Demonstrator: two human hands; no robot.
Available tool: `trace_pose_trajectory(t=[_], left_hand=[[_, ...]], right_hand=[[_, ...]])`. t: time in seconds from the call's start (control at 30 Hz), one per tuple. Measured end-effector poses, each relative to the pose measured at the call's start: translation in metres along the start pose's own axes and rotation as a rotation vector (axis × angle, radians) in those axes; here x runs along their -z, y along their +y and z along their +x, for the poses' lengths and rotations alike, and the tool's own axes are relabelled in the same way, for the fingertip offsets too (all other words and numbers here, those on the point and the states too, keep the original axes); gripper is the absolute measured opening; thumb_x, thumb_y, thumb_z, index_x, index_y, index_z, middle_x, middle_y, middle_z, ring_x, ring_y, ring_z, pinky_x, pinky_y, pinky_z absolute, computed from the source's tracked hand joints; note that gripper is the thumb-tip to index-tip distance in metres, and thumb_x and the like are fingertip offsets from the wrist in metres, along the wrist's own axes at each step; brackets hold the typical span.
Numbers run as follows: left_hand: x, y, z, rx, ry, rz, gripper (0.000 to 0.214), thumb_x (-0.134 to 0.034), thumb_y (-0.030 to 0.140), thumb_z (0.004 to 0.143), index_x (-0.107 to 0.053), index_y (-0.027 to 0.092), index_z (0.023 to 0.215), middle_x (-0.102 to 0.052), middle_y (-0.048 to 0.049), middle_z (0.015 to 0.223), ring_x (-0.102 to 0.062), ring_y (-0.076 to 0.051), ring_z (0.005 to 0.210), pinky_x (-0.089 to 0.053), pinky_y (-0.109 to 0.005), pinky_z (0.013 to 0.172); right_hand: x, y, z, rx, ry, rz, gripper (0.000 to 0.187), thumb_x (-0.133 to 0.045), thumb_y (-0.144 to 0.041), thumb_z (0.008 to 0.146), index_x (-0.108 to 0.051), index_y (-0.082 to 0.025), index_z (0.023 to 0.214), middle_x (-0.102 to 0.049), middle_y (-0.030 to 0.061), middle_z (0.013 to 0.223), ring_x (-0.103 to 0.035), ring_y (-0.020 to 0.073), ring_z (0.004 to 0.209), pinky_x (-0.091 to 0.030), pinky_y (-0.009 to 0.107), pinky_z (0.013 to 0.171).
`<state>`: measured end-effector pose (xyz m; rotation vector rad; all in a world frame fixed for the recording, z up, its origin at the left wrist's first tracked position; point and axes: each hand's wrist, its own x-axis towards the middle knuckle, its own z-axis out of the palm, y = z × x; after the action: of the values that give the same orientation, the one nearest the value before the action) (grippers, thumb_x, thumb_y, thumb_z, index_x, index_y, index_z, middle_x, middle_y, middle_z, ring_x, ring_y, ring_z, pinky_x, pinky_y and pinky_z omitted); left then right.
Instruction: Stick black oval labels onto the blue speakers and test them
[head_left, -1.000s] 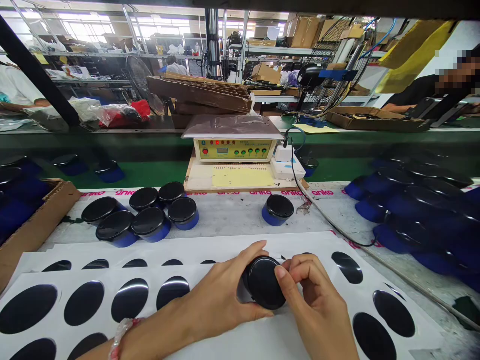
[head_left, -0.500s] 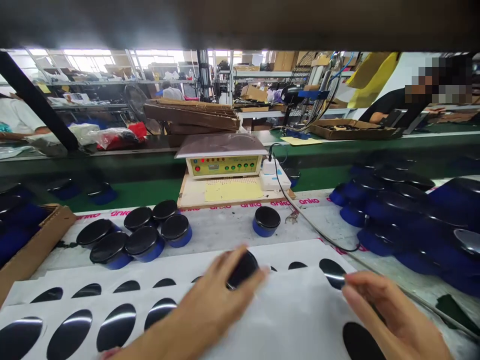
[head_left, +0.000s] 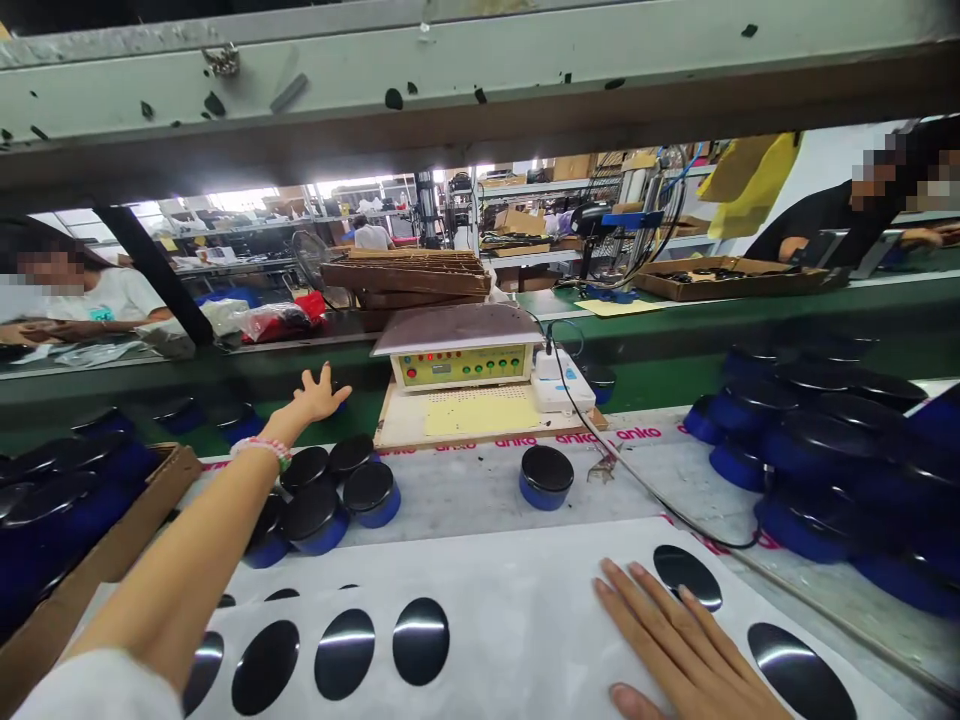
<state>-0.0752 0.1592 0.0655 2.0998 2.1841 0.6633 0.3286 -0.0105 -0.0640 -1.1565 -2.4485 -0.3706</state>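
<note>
Head view, working left to right from the control box (head_left: 459, 365): well left of it, a carton (head_left: 112, 570) holds black-topped blue pots (head_left: 67, 490). Nearer the box, the left hand (head_left: 321, 394) reaches out beyond a cluster of pots (head_left: 313, 510), its fingers spread and its grip wide open on nothing. A lone pot (head_left: 546, 477) stands just in front of the box. Closer to the camera, a white sheet (head_left: 495, 560) carries rows of black ovals (head_left: 345, 654). The right hand (head_left: 675, 640) lies flat on this sheet, open and empty, just beside one oval (head_left: 686, 577). Far right of the box rises a heap of pots (head_left: 810, 450). As for progress, every pot in view shows a black top, many black ovals are left on the sheet, and neither hand has a pot.
</note>
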Motion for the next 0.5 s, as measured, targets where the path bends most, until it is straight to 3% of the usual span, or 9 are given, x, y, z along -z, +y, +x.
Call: trace_pose_trajectory(t=[0.1, 0.17, 0.23, 0.33, 0.43, 0.5], left_hand=[[0.008, 0.003, -0.023, -0.137, -0.155, -0.027, 0.038, -0.058, 0.043, 0.083, -0.06, 0.015, 0.109, -0.061, -0.0043, 0.123, -0.058, -0.023, 0.114, -0.039, -0.041, 0.102], [0.01, 0.003, -0.044, -0.24, -0.282, -0.051, 0.052, -0.078, 0.035, 0.062, -0.063, 0.023, 0.11, -0.056, -0.0014, 0.133, -0.05, -0.027, 0.124, -0.037, -0.041, 0.105], [0.007, 0.003, -0.066, -0.286, -0.318, -0.068, 0.062, -0.083, 0.026, 0.05, -0.065, 0.025, 0.109, -0.053, -0.0016, 0.137, -0.038, -0.034, 0.133, -0.027, -0.049, 0.111], [-0.007, 0.014, -0.098, -0.26, -0.203, -0.097, 0.051, -0.077, 0.027, 0.059, -0.062, 0.023, 0.108, -0.055, -0.0039, 0.132, -0.027, -0.036, 0.138, -0.012, -0.054, 0.114], [-0.025, 0.047, -0.135, -0.193, -0.187, -0.285, 0.058, -0.071, 0.033, 0.069, -0.047, 0.029, 0.122, -0.055, -0.0036, 0.13, -0.047, -0.028, 0.126, -0.036, -0.042, 0.108], [-0.038, 0.075, -0.162, -0.086, -0.351, -0.622, 0.059, -0.07, 0.026, 0.07, -0.042, 0.031, 0.122, -0.056, -0.003, 0.127, -0.056, -0.024, 0.116, -0.046, -0.036, 0.1]], right_hand=[[0.001, 0.008, -0.007, -0.055, -0.043, 0.097, 0.073, -0.058, -0.041, 0.084, -0.026, -0.03, 0.149, -0.047, 0.0069, 0.141, -0.055, 0.0346, 0.118, -0.055, 0.048, 0.086], [0.005, 0.019, -0.015, -0.131, -0.023, 0.211, 0.059, -0.055, -0.032, 0.085, -0.041, -0.033, 0.142, -0.05, 0.0046, 0.141, -0.054, 0.0325, 0.121, -0.052, 0.047, 0.091], [0.015, 0.031, -0.023, -0.203, 0.051, 0.354, 0.045, -0.048, -0.019, 0.084, -0.056, -0.032, 0.126, -0.06, 0.0041, 0.13, -0.058, 0.0285, 0.115, -0.052, 0.043, 0.09], [0.034, 0.042, -0.029, -0.211, 0.024, 0.52, 0.037, -0.043, -0.007, 0.074, -0.061, -0.029, 0.098, -0.067, 0.0046, 0.099, -0.063, 0.0247, 0.093, -0.055, 0.037, 0.075], [0.042, 0.037, -0.029, -0.209, -0.171, 0.527, 0.039, -0.04, -0.003, 0.065, -0.059, -0.026, 0.089, -0.063, 0.0051, 0.096, -0.059, 0.0249, 0.089, -0.052, 0.039, 0.073], [0.039, 0.031, -0.026, -0.189, -0.252, 0.485, 0.043, -0.039, -0.001, 0.06, -0.058, -0.026, 0.089, -0.062, 0.0056, 0.102, -0.056, 0.0255, 0.092, -0.049, 0.043, 0.08]])
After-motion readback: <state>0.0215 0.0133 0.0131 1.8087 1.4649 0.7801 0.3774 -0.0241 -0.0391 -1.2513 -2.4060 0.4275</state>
